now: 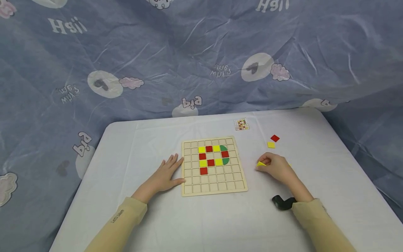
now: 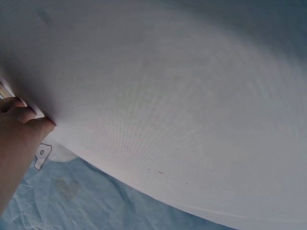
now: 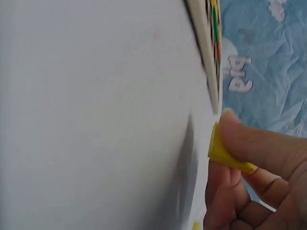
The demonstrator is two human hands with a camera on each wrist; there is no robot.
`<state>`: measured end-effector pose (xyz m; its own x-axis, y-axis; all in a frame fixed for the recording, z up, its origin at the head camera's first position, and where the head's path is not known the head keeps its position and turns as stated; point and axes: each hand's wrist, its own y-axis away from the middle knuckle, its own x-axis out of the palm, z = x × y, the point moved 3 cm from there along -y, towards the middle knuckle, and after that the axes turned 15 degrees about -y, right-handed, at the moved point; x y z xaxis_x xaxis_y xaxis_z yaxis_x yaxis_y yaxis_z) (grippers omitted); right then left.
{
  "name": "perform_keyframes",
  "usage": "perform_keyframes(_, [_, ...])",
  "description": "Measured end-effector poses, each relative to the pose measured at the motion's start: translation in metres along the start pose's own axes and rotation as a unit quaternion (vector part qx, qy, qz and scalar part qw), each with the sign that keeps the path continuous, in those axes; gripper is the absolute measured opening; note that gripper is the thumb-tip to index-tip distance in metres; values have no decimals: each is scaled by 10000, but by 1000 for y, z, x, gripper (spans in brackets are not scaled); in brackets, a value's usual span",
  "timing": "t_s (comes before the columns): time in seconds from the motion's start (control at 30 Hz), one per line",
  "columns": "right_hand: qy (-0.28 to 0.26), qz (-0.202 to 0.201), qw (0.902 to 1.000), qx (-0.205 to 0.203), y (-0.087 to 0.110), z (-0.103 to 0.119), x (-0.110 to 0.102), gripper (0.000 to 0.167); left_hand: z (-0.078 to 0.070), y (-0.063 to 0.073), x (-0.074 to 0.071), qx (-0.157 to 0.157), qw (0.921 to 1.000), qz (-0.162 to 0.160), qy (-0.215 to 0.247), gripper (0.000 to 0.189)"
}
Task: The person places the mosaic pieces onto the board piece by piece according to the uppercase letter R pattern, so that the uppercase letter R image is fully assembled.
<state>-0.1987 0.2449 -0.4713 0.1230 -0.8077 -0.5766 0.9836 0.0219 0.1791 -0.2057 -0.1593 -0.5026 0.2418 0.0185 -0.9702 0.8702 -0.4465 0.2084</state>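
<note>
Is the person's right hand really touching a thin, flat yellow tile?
Touching. The right wrist view shows it plainly: the person's right hand pinches the thin, flat yellow tile, thumb lying across its face.

Both forearms reach in from the lower edge of the head view and slant inward, with the hands well apart. The left hand lies palm down, fingers spread and nearly straight, its thumb held away from them. The right hand points leftward in a pinch; in its wrist view the thumb extends forward while the fingers curl beneath. Tan cuffs, the left sleeve's and right sleeve's, leave both wrists bare.
</note>
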Motion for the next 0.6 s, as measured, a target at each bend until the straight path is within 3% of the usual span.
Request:
perform_keyframes(0.3, [-864,434,9947,-352,1,36,54,22,-1,1,0,-22,10000,5,6,90])
perform_keyframes(0.6, [-1123,864,9881,-601,4,66,108,8,-1,-1,-1,-36,10000,45,-4,90])
